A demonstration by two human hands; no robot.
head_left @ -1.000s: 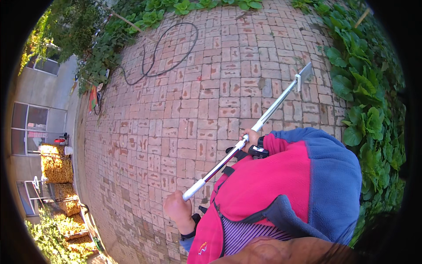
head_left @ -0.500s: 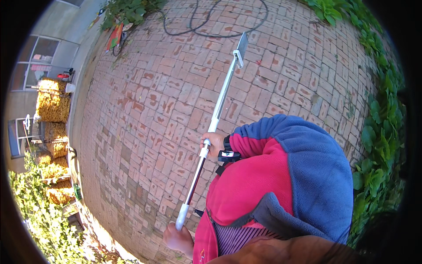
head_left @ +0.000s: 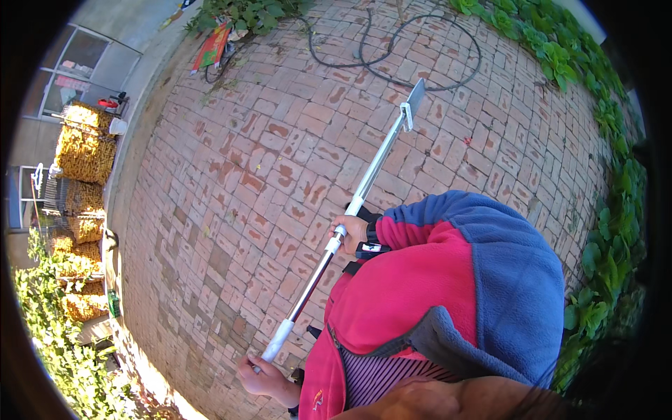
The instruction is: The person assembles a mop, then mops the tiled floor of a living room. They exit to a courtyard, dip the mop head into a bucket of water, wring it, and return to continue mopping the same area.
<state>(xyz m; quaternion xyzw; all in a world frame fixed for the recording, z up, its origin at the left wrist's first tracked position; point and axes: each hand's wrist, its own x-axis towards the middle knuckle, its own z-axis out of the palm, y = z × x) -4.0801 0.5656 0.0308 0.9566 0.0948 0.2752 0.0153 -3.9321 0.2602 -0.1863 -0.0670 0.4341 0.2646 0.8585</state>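
Note:
A flat mop [head_left: 324,269] with a long silver-and-white pole slants from lower left to upper right across my front. Its thin grey head [head_left: 417,97] shows nearly edge-on at the far end, beside a white bracket; whether it touches the bricks I cannot tell. My right hand [head_left: 351,233], a dark band on its wrist, is closed round the pole near a white collar at mid-length. At the near end, my left hand [head_left: 264,380] closes on the bottom of the white grip [head_left: 278,339]. Its fingertips are partly hidden.
Brick paving [head_left: 231,231] spreads underfoot. A dark hose [head_left: 470,42] lies looped beyond the mop head. Leafy plants [head_left: 607,238] line the right side. On the left, bundles of yellow corn cobs [head_left: 85,143] stand by a building, with a bush [head_left: 63,343] below them.
The view has swung, so paving and hose sit further right and lower. The mop head appears further right and lower, and my left hand with the grip end further left. Both hands keep their hold.

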